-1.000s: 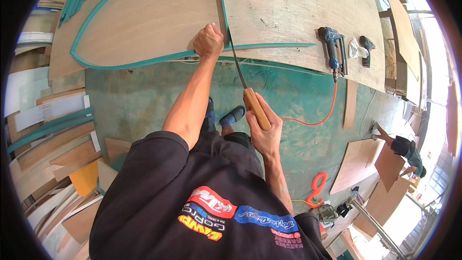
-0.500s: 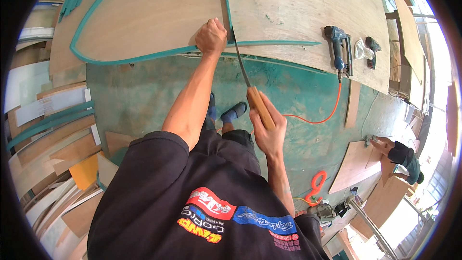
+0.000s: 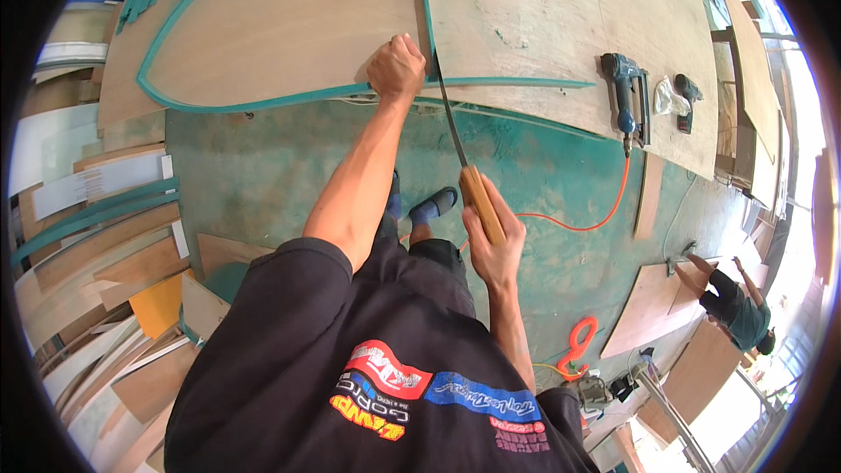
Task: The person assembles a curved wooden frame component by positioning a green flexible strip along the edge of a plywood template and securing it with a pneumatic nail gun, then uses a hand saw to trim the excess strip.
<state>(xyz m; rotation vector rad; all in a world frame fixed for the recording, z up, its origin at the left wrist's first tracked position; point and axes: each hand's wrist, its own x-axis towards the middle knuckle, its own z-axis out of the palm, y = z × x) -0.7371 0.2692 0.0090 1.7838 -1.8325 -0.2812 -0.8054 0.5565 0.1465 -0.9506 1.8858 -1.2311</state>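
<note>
My right hand (image 3: 496, 236) is closed around the wooden handle (image 3: 484, 205) of a handsaw. The saw's long dark blade (image 3: 452, 121) slants up and away from the handle, its far part at the green strip (image 3: 517, 82) where this crosses a second green strip (image 3: 425, 0). Left of the blade, my left hand (image 3: 397, 67) is closed on the crossing strip at the near edge of the work table. That strip curves round a rounded wooden panel (image 3: 280, 26), and its straight end runs on to the right. The left fingertips are partly hidden.
On the plywood table top (image 3: 561, 26) lie a nail gun (image 3: 624, 96) with an orange hose (image 3: 604, 221), a clear plastic bag (image 3: 669, 98) and a cordless drill (image 3: 689, 103). Offcut boards (image 3: 114, 254) are stacked at left. Another person (image 3: 740, 302) bends over plywood at far right.
The saw and my right hand have drawn slightly back toward me. My left hand keeps its place on the strip. The other person at right has raised an arm. The whole view has shifted slightly.
</note>
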